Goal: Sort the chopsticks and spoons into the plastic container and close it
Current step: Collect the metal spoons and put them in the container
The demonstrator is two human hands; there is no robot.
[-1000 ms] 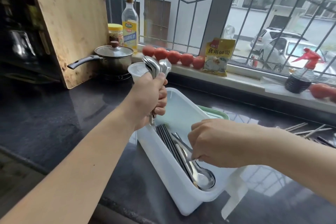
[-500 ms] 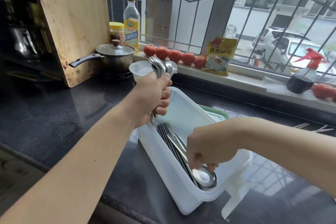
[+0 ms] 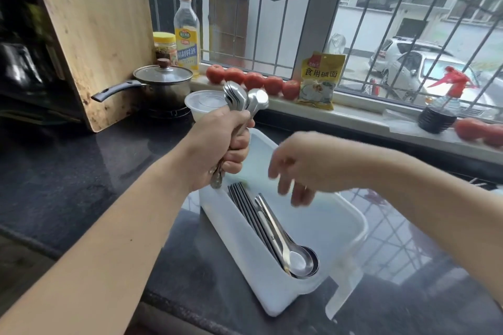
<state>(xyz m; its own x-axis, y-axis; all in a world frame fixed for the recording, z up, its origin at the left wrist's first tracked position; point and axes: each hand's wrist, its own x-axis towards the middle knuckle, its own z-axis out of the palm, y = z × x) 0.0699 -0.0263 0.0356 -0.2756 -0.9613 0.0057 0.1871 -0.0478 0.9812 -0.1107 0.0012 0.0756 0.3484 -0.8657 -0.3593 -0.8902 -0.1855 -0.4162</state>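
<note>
A dark, glossy stone tabletop [image 3: 68, 177] runs beneath a barred kitchen window. On it, toward the window edge, sits the translucent white rectangular plastic container [image 3: 272, 288], with dark chopsticks [image 3: 245, 204] and two steel spoons [image 3: 296, 261] lying along its left wall. The left hand [image 3: 220, 147] clenches a bundle of polished metal spoons [image 3: 242, 98] by the handles, bowls upward. The right hand [image 3: 299, 168] hovers above the container, fingers loose, holding nothing. The spoons look stiff and slippery, probably best pinched mid-handle.
</note>
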